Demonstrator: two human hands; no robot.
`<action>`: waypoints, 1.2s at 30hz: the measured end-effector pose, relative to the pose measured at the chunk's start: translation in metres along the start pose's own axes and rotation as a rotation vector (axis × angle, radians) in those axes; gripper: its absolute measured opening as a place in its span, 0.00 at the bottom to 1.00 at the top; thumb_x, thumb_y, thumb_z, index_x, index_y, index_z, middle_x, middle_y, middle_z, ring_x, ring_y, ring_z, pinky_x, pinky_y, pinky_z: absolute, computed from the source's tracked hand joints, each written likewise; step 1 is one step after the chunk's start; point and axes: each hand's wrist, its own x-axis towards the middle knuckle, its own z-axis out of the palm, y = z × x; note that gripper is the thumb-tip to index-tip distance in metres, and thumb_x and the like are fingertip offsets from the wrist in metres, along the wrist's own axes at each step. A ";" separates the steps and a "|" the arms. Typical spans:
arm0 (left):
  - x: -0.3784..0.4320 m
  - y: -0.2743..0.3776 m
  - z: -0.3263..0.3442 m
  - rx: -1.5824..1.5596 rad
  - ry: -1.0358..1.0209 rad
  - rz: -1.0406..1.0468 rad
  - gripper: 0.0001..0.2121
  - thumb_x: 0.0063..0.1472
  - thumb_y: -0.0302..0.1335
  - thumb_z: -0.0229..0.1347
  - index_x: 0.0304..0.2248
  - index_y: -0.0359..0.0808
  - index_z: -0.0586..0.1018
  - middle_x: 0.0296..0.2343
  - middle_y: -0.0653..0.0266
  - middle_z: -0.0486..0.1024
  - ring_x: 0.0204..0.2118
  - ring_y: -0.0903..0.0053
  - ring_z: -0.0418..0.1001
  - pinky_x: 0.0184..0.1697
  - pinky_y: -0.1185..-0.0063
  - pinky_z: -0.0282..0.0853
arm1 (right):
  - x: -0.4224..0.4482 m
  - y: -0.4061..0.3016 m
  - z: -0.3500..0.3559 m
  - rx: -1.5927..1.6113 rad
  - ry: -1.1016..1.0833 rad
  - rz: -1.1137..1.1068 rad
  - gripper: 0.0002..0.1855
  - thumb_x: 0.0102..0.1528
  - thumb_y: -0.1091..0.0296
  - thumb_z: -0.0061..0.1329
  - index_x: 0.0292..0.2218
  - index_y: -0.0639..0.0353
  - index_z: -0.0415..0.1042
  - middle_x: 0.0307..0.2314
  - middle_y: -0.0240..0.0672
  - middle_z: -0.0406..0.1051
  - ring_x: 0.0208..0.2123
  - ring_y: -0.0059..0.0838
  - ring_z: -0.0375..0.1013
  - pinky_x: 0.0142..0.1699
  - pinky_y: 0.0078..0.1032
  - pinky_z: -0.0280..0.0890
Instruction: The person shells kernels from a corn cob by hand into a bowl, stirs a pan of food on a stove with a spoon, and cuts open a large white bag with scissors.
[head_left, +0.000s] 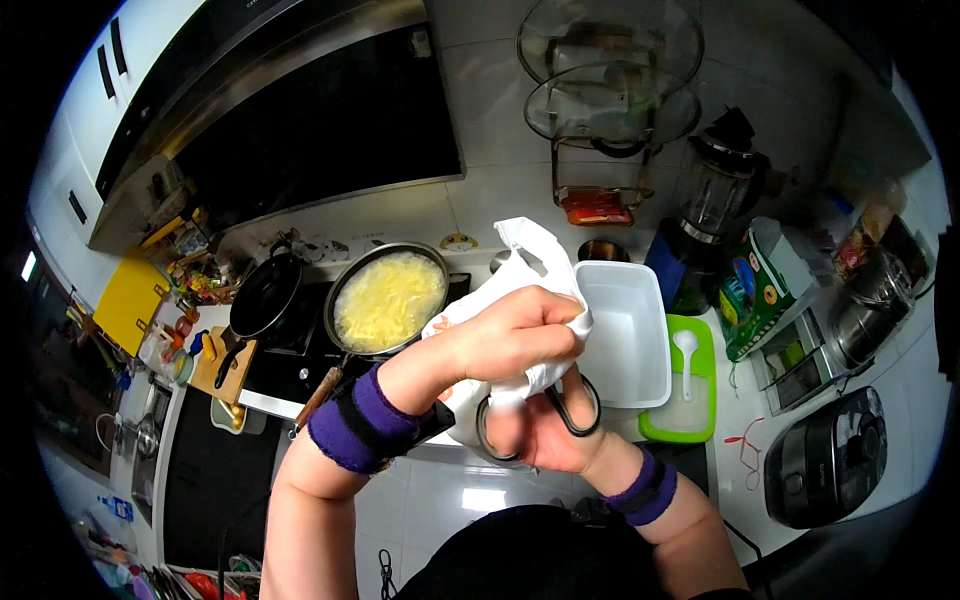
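My left hand (517, 334) is closed on the gathered top of a white plastic bag (487, 292), lifted in front of the counter. Just below it, my right hand (551, 435) has its fingers through the black-rimmed handles of scissors (576, 416); the blades are hidden behind the bag and hand. The bag has orange print, and its contents cannot be seen. Right behind my hands stands a white plastic tub (622, 337). To the left, a pan of yellow food strips in bubbling, foamy liquid (390, 300) sits on the black stove.
An empty black wok (266, 296) is left of the pan, whose wooden handle (319, 397) points towards me. A green-rimmed lid (679, 420) with a white spoon (685, 364) lies right of the tub. Further right are a blender (716, 187), a green carton (757, 292) and a black rice cooker (825, 457).
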 end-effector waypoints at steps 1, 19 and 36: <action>0.000 0.001 0.000 -0.010 0.032 -0.008 0.07 0.49 0.25 0.43 0.17 0.31 0.65 0.15 0.72 0.61 0.20 0.88 0.57 0.24 0.85 0.56 | -0.001 0.001 0.001 -0.047 -0.026 -0.028 0.39 0.36 0.22 0.36 0.24 0.56 0.57 0.17 0.26 0.52 0.20 0.19 0.52 0.25 0.14 0.50; 0.009 -0.004 -0.044 -0.263 -0.075 -0.033 0.06 0.49 0.24 0.44 0.18 0.32 0.67 0.16 0.74 0.62 0.21 0.89 0.57 0.25 0.87 0.55 | 0.015 -0.013 -0.030 0.144 -0.388 0.172 0.34 0.49 0.31 0.26 0.37 0.54 0.61 0.21 0.25 0.55 0.18 0.16 0.52 0.24 0.11 0.51; 0.033 -0.015 -0.067 -0.310 -0.278 0.119 0.08 0.48 0.26 0.47 0.16 0.32 0.67 0.13 0.77 0.60 0.19 0.91 0.56 0.22 0.87 0.53 | 0.039 0.002 0.000 0.185 -0.145 0.039 0.32 0.44 0.33 0.38 0.24 0.61 0.59 0.17 0.26 0.54 0.17 0.15 0.53 0.21 0.11 0.50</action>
